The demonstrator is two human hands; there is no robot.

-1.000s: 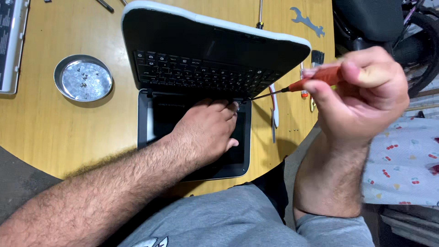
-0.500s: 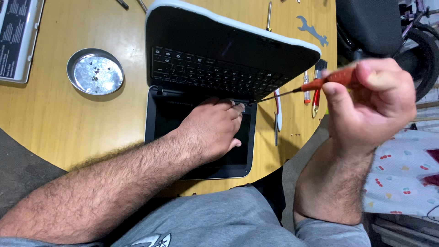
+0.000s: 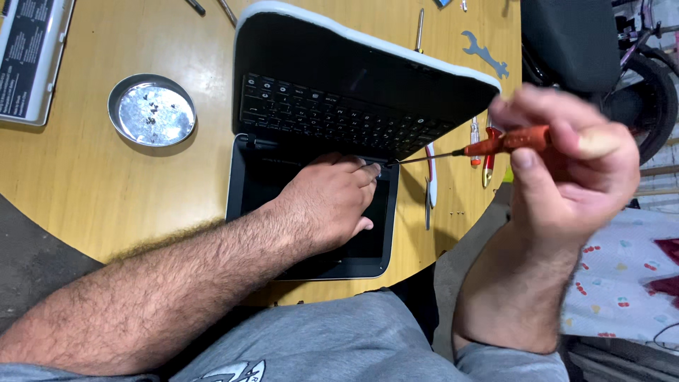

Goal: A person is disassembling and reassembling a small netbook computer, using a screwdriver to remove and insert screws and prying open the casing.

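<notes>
A: Okay, left hand (image 3: 332, 201)?
B: Flat, palm down, on the lower half of the open laptop (image 3: 311, 141). Fingers loosely together, gripping nothing, fingertips near the hinge edge.

A: Right hand (image 3: 566, 159)?
B: Raised off the desk (image 3: 92, 184), well right of the laptop. Closed round the orange handle of a screwdriver (image 3: 495, 143). It's a bit blurred.

A: Where's the tip?
B: The thin shaft runs leftward from the right hand to the laptop's hinge line, just beside the left fingertips. Can't tell if it touches a screw.

A: Laptop pose?
B: Upside-down view: the keyboard half is tilted up with a white rim, the dark half lies flat under the left hand.

A: Left of the left hand?
B: Round metal dish (image 3: 151, 110) with a few small screws in it, apart from the laptop. Farther out, at the desk edge, a grey panel (image 3: 32, 60).

A: Between the hands?
B: White-handled tool (image 3: 431, 177) and a red one (image 3: 488, 159) lying on the desk below the shaft. Beyond the right hand, a flat spanner (image 3: 484, 53).
</notes>
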